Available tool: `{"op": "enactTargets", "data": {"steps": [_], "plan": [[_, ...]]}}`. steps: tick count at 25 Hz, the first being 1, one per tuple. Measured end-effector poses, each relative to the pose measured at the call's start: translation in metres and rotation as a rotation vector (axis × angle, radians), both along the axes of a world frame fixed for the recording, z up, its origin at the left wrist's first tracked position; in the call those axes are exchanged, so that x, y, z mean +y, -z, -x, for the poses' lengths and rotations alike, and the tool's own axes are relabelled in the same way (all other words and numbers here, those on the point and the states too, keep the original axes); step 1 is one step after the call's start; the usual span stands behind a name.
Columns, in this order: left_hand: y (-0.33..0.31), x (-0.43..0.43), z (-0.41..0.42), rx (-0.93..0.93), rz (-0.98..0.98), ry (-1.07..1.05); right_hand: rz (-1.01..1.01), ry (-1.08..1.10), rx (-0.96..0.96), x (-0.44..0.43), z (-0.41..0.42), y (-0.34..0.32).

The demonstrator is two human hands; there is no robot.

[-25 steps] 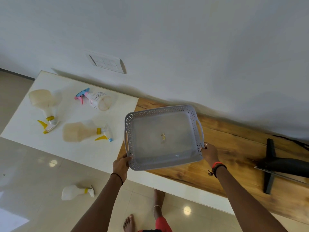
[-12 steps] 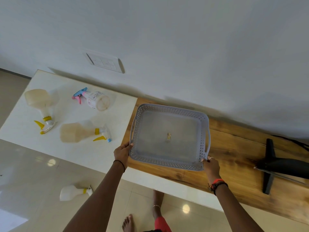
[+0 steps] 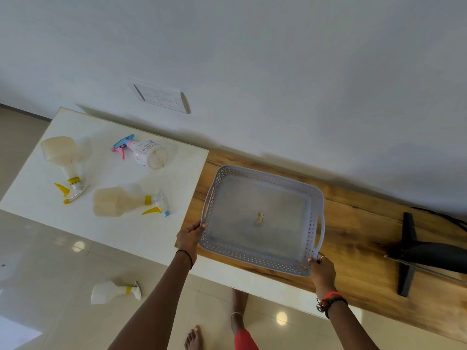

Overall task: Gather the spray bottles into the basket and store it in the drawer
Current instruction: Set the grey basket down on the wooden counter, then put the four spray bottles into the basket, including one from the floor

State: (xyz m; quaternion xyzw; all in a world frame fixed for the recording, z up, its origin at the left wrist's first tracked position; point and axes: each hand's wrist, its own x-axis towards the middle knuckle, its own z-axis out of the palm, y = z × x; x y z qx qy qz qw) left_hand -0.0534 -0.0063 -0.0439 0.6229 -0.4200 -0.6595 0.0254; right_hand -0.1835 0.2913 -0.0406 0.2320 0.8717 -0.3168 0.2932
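A grey perforated basket (image 3: 255, 258) lies flat on the wooden counter (image 3: 358, 238), with only a small scrap inside. My left hand (image 3: 189, 239) grips its near left corner and my right hand (image 3: 321, 270) grips its near right corner. Three spray bottles lie on the white counter (image 3: 32, 195) to the left: one with a yellow trigger (image 3: 66, 160) at the far left, one with a blue and pink trigger (image 3: 146, 153) near the wall, and a yellow-trigger bottle (image 3: 123, 203) nearest the basket. Another white spray bottle (image 3: 113, 292) lies on the floor.
A black stand (image 3: 414, 251) with a cable rests on the wooden counter at the right. A switch plate (image 3: 161, 97) is on the white wall behind. My bare feet (image 3: 193, 338) stand on the glossy tiled floor below the counter edge.
The basket went from tilted and raised to lying flat on the wooden counter, shifting a little to the right. Both hands stayed on its near corners.
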Motion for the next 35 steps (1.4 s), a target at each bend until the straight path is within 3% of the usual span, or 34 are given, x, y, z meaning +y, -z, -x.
{"op": "enactTargets", "data": {"steps": [12, 17, 20, 22, 25, 29, 32, 35], "plan": [[-0.013, -0.01, 0.002, -0.024, 0.06, 0.023, 0.003, 0.105, -0.043, -0.007, 0.005, -0.018], [-0.029, -0.034, -0.016, -0.088, 0.221, -0.056, -0.093, 0.072, 0.224, -0.029, 0.002, -0.055], [-0.039, -0.056, -0.037, -0.214, 0.423, 0.015, 0.054, 0.028, 0.411, -0.071, -0.011, -0.074], [-0.043, -0.075, -0.055, -0.25, 0.547, 0.093, 0.172, 0.0, 0.433, -0.112, -0.024, -0.08], [-0.049, -0.11, -0.081, -0.239, 0.703, 0.239, 0.359, -0.001, 0.319, -0.188, -0.051, -0.082], [-0.047, -0.172, -0.112, -0.338, 0.922, 0.59, 0.464, -0.084, 0.027, -0.292, -0.093, -0.066], [-0.038, -0.219, -0.126, -0.422, 0.966, 0.887, 0.487, -0.215, -0.216, -0.359, -0.125, -0.035], [-0.027, -0.256, -0.129, -0.431, 0.903, 1.149, 0.501, -0.182, -0.442, -0.406, -0.152, -0.011]]}}
